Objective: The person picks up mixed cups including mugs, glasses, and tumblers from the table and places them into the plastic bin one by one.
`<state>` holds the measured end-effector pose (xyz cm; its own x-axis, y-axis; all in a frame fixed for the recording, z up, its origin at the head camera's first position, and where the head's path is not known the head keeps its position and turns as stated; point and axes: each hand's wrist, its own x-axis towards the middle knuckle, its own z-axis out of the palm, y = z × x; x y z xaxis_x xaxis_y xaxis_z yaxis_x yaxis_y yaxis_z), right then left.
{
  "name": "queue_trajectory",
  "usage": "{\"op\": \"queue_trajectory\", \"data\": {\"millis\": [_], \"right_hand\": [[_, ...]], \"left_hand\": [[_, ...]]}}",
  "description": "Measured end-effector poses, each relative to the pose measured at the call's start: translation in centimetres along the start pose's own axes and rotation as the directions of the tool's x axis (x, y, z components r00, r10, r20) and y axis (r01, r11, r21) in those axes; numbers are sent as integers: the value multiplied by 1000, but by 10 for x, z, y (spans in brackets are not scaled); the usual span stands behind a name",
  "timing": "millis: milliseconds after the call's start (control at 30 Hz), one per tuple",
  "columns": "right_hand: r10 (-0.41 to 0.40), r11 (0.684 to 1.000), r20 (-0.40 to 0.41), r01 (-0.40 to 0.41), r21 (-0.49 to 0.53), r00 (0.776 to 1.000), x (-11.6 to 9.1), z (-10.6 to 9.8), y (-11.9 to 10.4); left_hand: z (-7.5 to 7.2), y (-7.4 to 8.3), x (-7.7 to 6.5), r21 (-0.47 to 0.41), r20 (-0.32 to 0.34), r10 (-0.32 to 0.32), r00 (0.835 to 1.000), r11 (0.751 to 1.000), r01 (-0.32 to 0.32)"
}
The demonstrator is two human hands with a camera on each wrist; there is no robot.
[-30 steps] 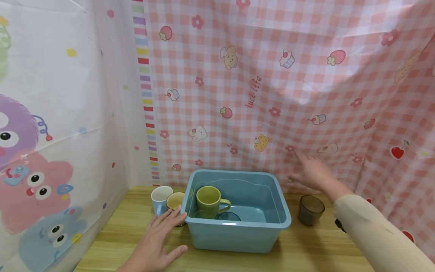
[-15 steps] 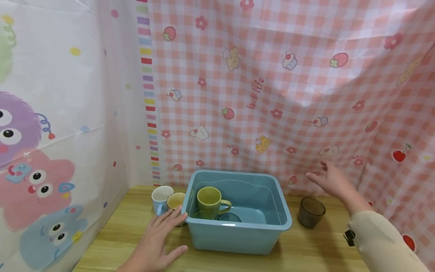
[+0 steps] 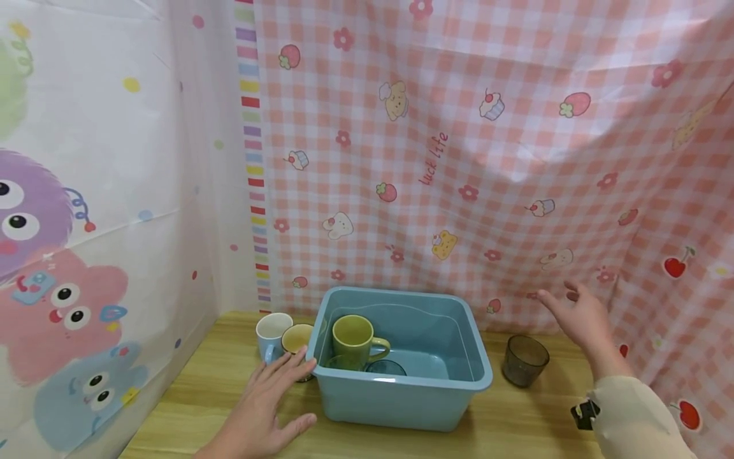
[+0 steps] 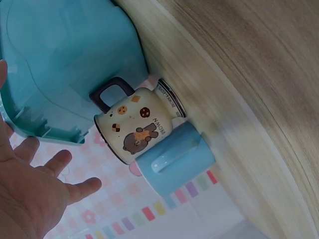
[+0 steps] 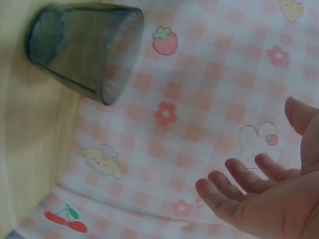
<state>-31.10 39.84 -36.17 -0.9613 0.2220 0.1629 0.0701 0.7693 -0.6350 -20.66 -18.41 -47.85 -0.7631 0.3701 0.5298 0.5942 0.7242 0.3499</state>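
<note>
My left hand (image 3: 260, 401) rests its straight fingertips against the left rim of a blue plastic tub (image 3: 401, 401). A green mug (image 3: 350, 341) stands inside the tub, with a dark transparent glass rim (image 3: 387, 368) partly hidden by the front wall. Just left of the tub sit a cream enamel-style mug (image 4: 137, 122) with a bear print and dark handle, and a light-blue mug (image 4: 177, 159). My right hand (image 3: 582, 319) hovers with relaxed, spread fingers, holding nothing. Below and left of it a smoky tumbler (image 3: 524, 361) stands upright on the table, apart from the hand.
The wooden table (image 3: 189, 408) carries everything. A pink checked cloth (image 3: 436, 159) hangs close behind the tub and continues along the right side. On the left hangs a white cartoon-print cloth (image 3: 126, 191). A small black device (image 3: 585, 414) is worn at the right wrist.
My right hand has drawn rightward and down, from behind the tub's right side to above and right of the tumbler. The left hand and the vessels stay in place; the view shifted slightly.
</note>
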Motion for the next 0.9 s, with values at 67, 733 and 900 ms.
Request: {"op": "queue_trajectory", "data": {"millis": [67,733,900], "right_hand": [[18,1000,-22,-17,21,1000,-1,5,6],[95,995,160,-98,5,983,-6,45,37],[98,995,167,-100,2,981,-9,55,38]], "left_hand": [[0,0,0,2,0,2,1000,1000,-2],[1,-1,-1,-1,-4,3,1000,1000,-3],[1,-1,0,-5,-7,5,1000,1000,-5]]}}
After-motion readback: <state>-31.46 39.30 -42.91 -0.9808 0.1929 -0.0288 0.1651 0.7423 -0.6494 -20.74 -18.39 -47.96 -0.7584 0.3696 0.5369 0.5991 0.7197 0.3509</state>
